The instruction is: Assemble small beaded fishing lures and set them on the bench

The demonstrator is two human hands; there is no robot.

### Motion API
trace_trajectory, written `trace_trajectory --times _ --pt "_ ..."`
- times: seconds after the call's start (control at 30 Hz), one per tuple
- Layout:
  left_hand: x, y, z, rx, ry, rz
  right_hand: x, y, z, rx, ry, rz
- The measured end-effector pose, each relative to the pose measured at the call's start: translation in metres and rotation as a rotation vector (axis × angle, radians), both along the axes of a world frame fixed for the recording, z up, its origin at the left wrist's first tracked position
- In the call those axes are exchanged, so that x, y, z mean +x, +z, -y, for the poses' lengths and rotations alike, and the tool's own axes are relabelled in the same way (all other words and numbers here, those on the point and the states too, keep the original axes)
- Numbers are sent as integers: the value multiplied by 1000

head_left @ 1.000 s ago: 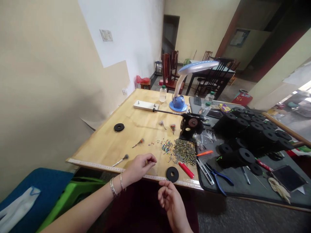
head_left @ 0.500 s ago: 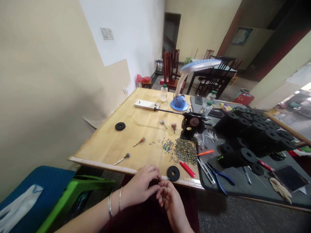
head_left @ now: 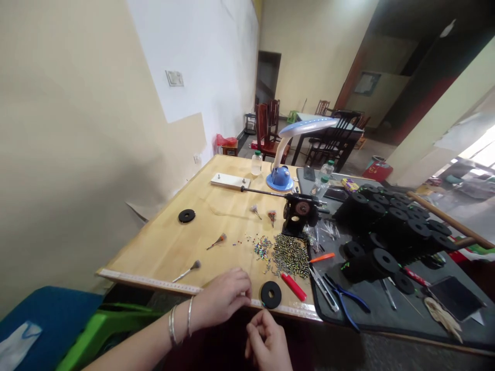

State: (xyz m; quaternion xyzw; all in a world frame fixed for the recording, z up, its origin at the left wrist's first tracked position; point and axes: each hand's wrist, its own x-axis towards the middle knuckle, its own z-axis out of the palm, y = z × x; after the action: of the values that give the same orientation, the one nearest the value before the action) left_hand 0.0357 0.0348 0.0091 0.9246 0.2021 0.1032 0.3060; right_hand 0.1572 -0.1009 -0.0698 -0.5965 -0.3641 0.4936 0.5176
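My left hand [head_left: 226, 292], with two bangles on the wrist, rests at the table's front edge. Its fingers are curled together, and whatever they may hold is hidden. Just below the edge is my right hand [head_left: 267, 340], thumb and fingers pinched closed; anything in the pinch is too small to make out. A black ring-shaped foam spool [head_left: 264, 295] lies flat between and beyond the hands, touching neither. Beside it are a red tube-shaped item [head_left: 294, 287] and a pile of small yellow-and-black striped pieces [head_left: 291, 255]. Small coloured beads [head_left: 263, 246] are scattered left of the pile.
A black clamp-like device with a rod [head_left: 299, 211] stands behind the pile, near a blue lamp [head_left: 280, 178]. Blue pliers [head_left: 346, 299], a utility knife [head_left: 325, 291] and stacked black foam spools [head_left: 369, 265] are at right. Several small brushes, one grey-tipped [head_left: 196, 265], lie left.
My hands have come apart: the right has moved down and away from the left, its fingers closing more. The camera view has tilted up slightly.
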Motion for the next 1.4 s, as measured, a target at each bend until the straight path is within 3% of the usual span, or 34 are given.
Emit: trace_trajectory --times 0.13,0.2,0.27,0.57,0.7,0.83,0.93,1.03,1.1,1.17,1.27,1.4 --pt "16 -3 -33 239 -24 41 -1 -13 -1 -37 -98 -110" --pt "27 -6 -48 415 -104 16 -2 -16 -1 -29 -123 -158" --pt "39 -10 -61 477 -174 4 -3 -17 -1 -23 -131 -194" --pt "65 -19 -89 487 -329 -2 3 -23 2 -39 -75 -240" --pt "65 -17 -90 422 -301 6 3 -25 0 -53 -47 -284" --pt "52 -6 -70 333 -168 47 3 -19 1 -26 -115 -330" --pt "31 -4 -36 181 7 110 4 -9 2 -14 -113 -349" --pt "8 -17 7 -559 262 265 2 4 3 -3 -76 -340" --pt "-5 -30 34 -864 372 337 -2 11 2 3 -50 -345" --pt "-15 -42 54 -980 510 429 -8 16 1 -14 -25 -357" --pt "-23 -52 72 -1012 683 515 -17 17 1 -66 11 -371" --pt "-26 -54 78 -1037 744 542 -25 15 2 -115 55 -337"
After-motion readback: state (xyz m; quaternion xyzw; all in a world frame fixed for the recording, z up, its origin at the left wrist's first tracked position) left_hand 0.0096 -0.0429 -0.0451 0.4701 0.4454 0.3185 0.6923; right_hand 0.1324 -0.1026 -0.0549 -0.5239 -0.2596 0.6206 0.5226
